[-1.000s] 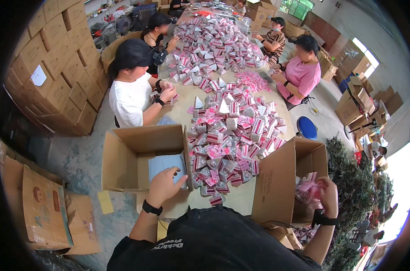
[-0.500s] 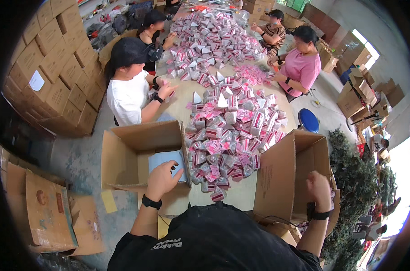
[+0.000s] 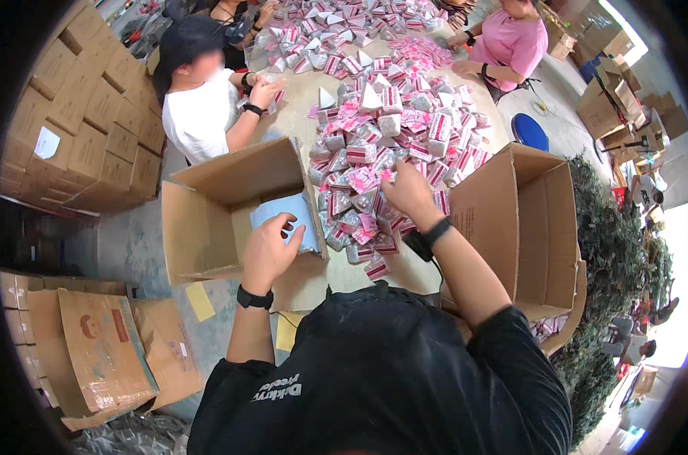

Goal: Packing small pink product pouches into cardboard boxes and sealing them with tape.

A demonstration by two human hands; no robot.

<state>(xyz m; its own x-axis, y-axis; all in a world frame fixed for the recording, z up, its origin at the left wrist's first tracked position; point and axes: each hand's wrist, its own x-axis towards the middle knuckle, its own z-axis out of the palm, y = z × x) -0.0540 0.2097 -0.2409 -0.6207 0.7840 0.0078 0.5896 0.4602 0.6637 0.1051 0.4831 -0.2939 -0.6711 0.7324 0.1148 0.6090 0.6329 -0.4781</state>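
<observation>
My left hand [image 3: 272, 254] hovers at the near right rim of the left cardboard box [image 3: 200, 239], beside a pale blue sheet [image 3: 295, 208] inside it. Its fingers are bent and apart, with nothing between them. My right hand [image 3: 411, 196] reaches onto the heap of small clear packets [image 3: 359, 155], which have white and dark red labels. Pink sachets [image 3: 363, 178] lie among them near its fingers. The fingertips are partly lost among the packets, so I cannot make out whether they grip one.
An upright cardboard box [image 3: 545, 227] stands right of the heap, close to my right forearm. A person in white [image 3: 200, 117] works at the left, another in pink [image 3: 511, 45] at the far right. A blue stool [image 3: 530, 133] and stacked cartons [image 3: 86, 129] flank the table.
My right hand has moved left from the mouth of the right box onto the heap. My left hand stays by the left box. The whole view has shifted.
</observation>
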